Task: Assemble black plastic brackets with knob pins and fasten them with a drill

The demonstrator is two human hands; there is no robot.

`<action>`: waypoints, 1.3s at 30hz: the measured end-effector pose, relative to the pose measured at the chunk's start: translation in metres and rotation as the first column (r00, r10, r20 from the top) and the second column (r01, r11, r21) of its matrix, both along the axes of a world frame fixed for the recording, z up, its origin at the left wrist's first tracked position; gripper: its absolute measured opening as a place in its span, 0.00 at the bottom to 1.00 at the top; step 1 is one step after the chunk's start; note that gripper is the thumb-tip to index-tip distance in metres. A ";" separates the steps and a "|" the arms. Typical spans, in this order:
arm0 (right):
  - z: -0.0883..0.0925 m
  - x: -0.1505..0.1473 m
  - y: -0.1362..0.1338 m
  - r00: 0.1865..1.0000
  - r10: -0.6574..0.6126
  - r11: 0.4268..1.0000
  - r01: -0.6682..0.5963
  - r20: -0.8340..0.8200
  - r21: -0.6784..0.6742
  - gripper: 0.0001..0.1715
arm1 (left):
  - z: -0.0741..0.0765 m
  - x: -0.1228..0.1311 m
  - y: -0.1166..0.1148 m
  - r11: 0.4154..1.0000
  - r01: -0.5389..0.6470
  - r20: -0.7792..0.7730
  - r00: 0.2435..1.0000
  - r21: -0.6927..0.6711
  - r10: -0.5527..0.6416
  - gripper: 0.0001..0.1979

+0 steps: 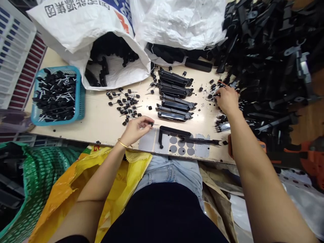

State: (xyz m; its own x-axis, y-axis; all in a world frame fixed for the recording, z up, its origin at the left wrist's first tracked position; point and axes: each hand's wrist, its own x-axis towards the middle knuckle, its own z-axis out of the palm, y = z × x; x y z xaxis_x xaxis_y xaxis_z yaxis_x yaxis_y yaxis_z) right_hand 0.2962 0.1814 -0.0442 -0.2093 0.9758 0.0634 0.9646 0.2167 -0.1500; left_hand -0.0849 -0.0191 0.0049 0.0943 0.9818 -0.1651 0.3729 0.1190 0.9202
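My left hand (138, 129) pinches a black-headed metal pin (152, 124) near the table's front edge. To its right lies a black jointed arm part (174, 131) with a second slim black piece (202, 140) touching it, both over grey patches. At the right, my right hand (227, 98) has its fingers closed down at a heap of small black and metal pieces (212, 89); what it grips, if anything, is hidden. Several black folded assemblies (174, 96) lie stacked in a column between the hands. Loose black-headed pins (126, 103) are scattered beyond my left hand.
A blue basket (81, 98) full of black-headed pins stands at the left. White sacks (68, 30) with black parts fill the back. A large pile of black parts (268, 77) covers the right. An orange tool (311, 155) lies at the right edge; a yellow bag (76, 189) hangs below the table.
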 end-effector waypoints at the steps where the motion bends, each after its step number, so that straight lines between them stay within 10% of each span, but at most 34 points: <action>1: 0.001 0.000 -0.001 1.000 0.004 1.000 -0.004 -0.002 0.008 0.10 | 0.000 0.004 -0.003 1.000 0.016 0.013 1.000 -0.027 -0.015 0.12; 8: 0.028 -0.013 -0.064 0.966 -0.085 0.995 0.096 -0.246 0.032 0.14 | 0.002 0.018 0.007 0.990 0.126 -0.292 0.951 0.060 -0.103 0.11; 16: 0.062 -0.048 -0.168 0.890 0.031 0.995 -0.069 -0.455 -0.067 0.08 | 0.012 0.053 -0.002 0.890 0.444 -0.717 0.653 0.104 -0.242 0.12; 25: 0.043 -0.070 -0.195 0.852 0.108 0.991 -0.131 -0.513 -0.008 0.04 | -0.032 0.018 0.007 0.899 0.353 -0.470 0.859 0.259 -0.203 0.09; 39: 0.024 -0.072 -0.220 0.882 0.350 0.936 -0.341 -0.314 0.087 0.16 | -0.039 0.026 0.000 0.958 0.215 -0.315 0.937 0.187 -0.149 0.11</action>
